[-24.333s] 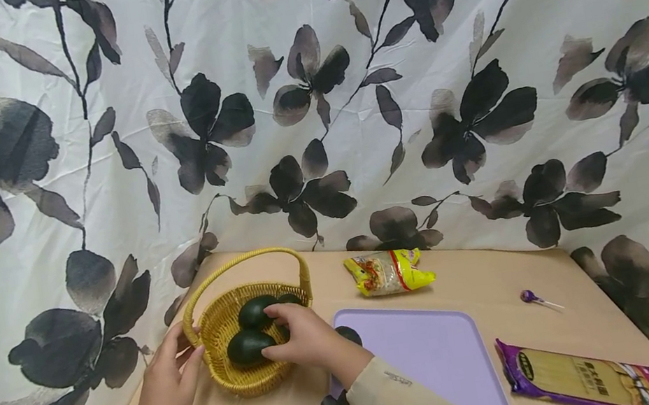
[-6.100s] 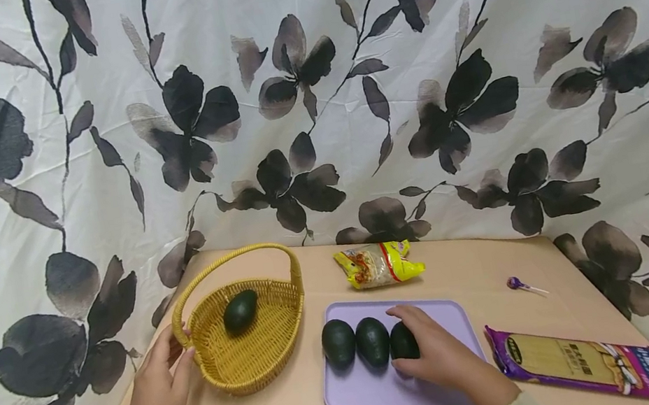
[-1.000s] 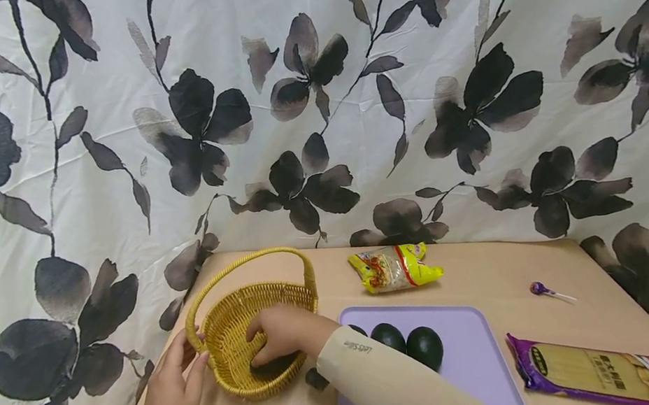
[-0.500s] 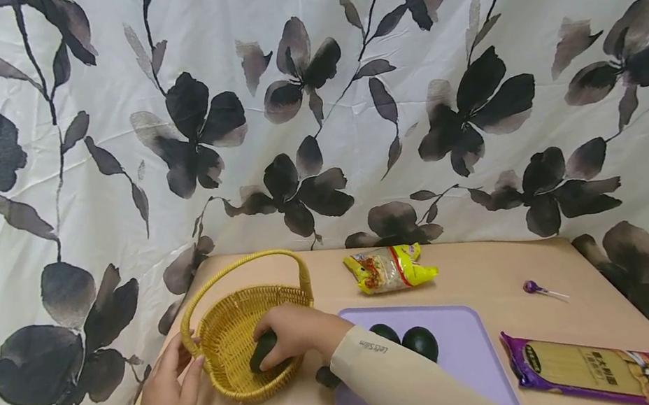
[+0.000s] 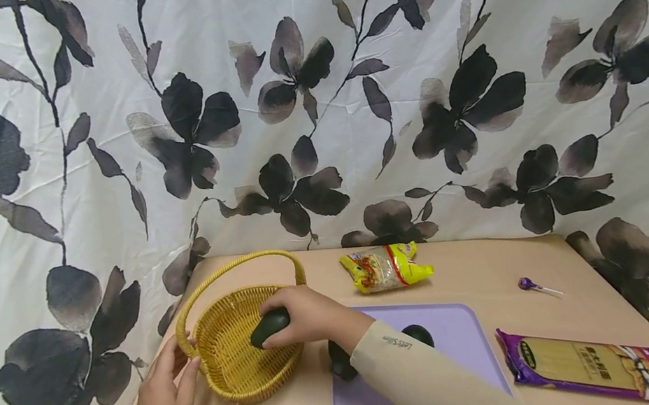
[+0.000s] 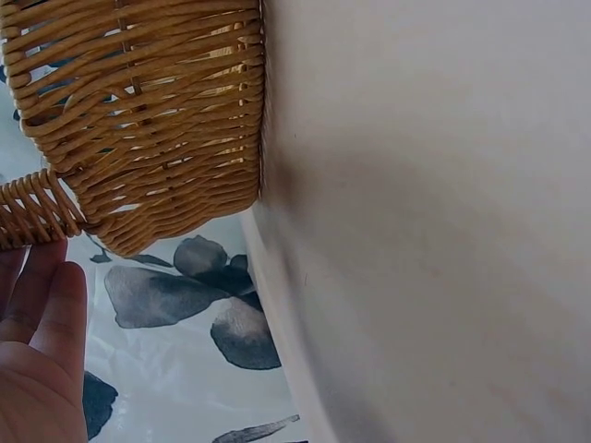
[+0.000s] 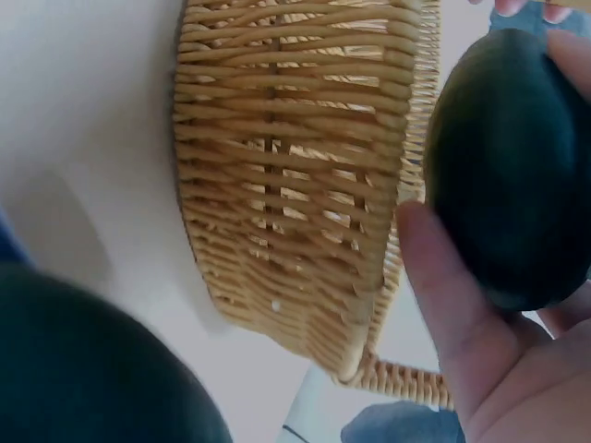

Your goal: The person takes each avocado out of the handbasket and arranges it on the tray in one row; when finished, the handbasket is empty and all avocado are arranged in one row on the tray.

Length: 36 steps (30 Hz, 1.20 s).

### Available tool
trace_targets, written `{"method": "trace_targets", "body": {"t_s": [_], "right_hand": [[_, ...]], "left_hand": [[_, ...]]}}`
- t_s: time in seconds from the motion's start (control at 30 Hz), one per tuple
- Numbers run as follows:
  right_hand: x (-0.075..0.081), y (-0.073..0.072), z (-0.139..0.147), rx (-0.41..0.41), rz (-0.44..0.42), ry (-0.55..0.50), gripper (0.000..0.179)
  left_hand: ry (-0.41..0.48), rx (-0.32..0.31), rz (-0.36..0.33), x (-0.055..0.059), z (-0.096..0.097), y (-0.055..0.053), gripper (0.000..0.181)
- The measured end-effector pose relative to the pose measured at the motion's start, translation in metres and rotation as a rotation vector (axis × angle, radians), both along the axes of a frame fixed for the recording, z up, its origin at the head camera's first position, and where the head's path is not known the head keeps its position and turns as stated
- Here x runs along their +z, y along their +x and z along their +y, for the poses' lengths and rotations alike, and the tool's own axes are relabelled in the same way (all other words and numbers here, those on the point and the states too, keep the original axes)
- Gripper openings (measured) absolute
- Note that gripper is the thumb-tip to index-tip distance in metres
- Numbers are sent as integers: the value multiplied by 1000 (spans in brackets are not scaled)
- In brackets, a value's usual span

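My right hand (image 5: pixel 310 314) grips a dark green avocado (image 5: pixel 271 327) between thumb and fingers, over the right part of the yellow wicker basket (image 5: pixel 241 357). In the right wrist view the avocado (image 7: pixel 512 171) is up at the level of the basket's rim. My left hand (image 5: pixel 161 398) holds the foot of the basket handle (image 5: pixel 187 330) on the left side, with the thumb in front; the left wrist view shows its fingertips (image 6: pixel 63 277) against the woven handle (image 6: pixel 28 212). On the lavender tray (image 5: pixel 463 350) lie more avocados (image 5: pixel 418 336), partly hidden by my right sleeve.
A yellow snack bag (image 5: pixel 386 268) lies behind the tray. To the right are a purple-wrapped lollipop (image 5: pixel 526 283) and a long purple noodle packet (image 5: pixel 592 362). A floral cloth (image 5: pixel 350 120) hangs behind the table.
Avocados from the basket now lie on the tray. In the last second my right hand has lifted the last avocado up from the basket floor; my left hand stays on the handle.
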State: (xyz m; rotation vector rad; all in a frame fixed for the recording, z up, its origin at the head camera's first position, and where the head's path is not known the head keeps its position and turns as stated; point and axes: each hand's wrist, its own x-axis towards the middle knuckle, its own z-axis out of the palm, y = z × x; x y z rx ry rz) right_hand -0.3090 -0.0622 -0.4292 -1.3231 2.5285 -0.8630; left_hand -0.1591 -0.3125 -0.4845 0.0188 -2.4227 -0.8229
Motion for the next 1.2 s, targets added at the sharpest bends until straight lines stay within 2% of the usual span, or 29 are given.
{"method": "trace_targets", "body": {"t_s": [0.4, 0.67, 0.93, 1.2], "right_hand": [[7, 5, 32, -72, -48, -80, 50], [8, 9, 55, -120, -21, -109, 52], [9, 16, 85, -202, -113, -209, 57], [9, 25, 118, -250, -128, -260, 65]], "left_hand": [[9, 1, -2, -1, 0, 1, 47], [7, -9, 21, 0, 1, 0, 49], [13, -3, 6, 2, 2, -1, 46], [10, 5, -4, 1, 1, 0, 47]]}}
